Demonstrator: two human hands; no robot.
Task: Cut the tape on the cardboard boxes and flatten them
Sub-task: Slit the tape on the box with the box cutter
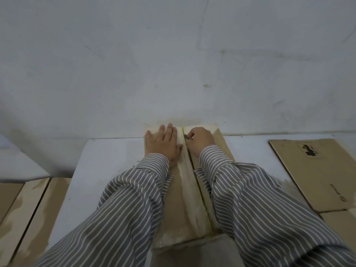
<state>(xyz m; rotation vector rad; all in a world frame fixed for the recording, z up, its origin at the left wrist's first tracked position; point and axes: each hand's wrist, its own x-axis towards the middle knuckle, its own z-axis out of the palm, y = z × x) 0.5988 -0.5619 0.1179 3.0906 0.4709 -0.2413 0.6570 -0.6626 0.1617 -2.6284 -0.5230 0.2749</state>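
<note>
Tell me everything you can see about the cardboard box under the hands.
The cardboard box is brown, lying lengthwise on the white table, its far end at the wall. Pale yellowish tape runs along its centre seam; a dark gap shows along the seam nearer the camera. The left hand presses flat on the left flap; the right hand grips a small dark cutter at the seam's far end. Striped sleeves cover part of it.

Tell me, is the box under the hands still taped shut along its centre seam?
Partly. A dark gap shows between the flaps of the box nearer the person; the right hand holds a blade at the far end.
</note>
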